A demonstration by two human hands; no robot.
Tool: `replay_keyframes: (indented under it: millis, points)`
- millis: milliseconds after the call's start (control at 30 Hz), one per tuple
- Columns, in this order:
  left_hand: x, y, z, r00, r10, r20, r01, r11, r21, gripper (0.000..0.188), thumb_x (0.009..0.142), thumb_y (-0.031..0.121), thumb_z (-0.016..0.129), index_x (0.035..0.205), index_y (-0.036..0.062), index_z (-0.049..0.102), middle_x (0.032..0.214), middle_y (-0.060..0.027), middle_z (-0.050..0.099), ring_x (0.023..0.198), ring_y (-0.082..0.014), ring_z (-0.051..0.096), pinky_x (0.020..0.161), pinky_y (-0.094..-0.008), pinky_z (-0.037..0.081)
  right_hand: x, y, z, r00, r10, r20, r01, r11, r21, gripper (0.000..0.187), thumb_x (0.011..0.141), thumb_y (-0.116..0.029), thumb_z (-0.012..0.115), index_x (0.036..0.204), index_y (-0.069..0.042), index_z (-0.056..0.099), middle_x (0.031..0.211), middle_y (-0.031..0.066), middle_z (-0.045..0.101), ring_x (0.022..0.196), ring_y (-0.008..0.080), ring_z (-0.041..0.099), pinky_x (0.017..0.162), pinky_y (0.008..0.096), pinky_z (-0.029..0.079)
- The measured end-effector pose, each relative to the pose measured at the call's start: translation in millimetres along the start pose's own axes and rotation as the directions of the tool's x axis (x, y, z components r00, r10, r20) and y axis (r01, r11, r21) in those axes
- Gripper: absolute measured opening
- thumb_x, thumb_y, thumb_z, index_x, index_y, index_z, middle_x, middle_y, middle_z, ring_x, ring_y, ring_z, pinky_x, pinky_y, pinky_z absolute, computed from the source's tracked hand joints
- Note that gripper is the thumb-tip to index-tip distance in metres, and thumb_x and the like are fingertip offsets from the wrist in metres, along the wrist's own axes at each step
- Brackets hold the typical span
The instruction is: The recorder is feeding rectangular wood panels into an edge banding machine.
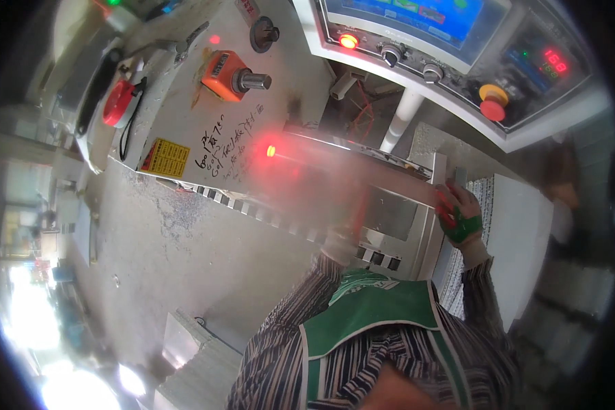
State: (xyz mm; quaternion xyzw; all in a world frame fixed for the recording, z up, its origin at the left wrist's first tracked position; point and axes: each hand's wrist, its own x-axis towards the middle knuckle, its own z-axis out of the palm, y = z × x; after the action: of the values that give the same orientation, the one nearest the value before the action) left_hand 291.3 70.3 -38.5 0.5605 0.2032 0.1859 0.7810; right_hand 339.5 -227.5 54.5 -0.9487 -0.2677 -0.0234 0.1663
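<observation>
My right hand (462,213), in a green work glove with reddish fingers, is at the right end of a long narrow board (410,186). Its fingers are bent against the board's end, next to a pale upright bar (439,167). The board runs leftward along the machine bed and fades into a red, hazy glare. My left hand (339,244) reaches up toward the board's near side. Only its pale cuff or glove shows, and the glare hides its fingers. Below the board, a row of dark and light rollers (377,258) lines the machine's edge.
A stack of pale boards (519,225) stands at the right. Above hangs a control panel (417,61) with a screen and a red emergency button (493,108). The machine housing (178,109) carries an orange dial block (227,76). More boards (198,369) stand at lower left.
</observation>
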Motion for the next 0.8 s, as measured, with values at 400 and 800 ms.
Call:
replay_keyframes:
  millis: [400, 800]
  points:
    - [2, -13, -5, 0.999, -0.054, -0.008, 0.054, 0.998, -0.044, 0.054, 0.094, 0.005, 0.076, 0.144, 0.0038, 0.054, 0.131, -0.0036, 0.06, 0.115, -0.0143, 0.058, 0.099, -0.0286, 0.048, -14, 15, -2, 0.997, 0.03, -0.071, -0.024, 0.996, 0.084, 0.048, 0.081, -0.016, 0.077, 0.127, -0.016, 0.066, 0.139, 0.013, 0.06, 0.126, 0.0391, 0.057, 0.105, 0.0509, 0.047]
    - [-11, 23, 10, 0.897, 0.38, 0.227, -0.286, 0.889, -0.358, 0.06, 0.092, -0.002, 0.074, 0.147, 0.0014, 0.05, 0.148, -0.0099, 0.054, 0.128, -0.0201, 0.055, 0.109, -0.0354, 0.046, -11, 21, 5, 0.997, -0.012, -0.081, 0.014, 1.0, 0.022, 0.042, 0.079, -0.02, 0.078, 0.12, -0.017, 0.066, 0.136, 0.0117, 0.059, 0.122, 0.0388, 0.058, 0.103, 0.0512, 0.049]
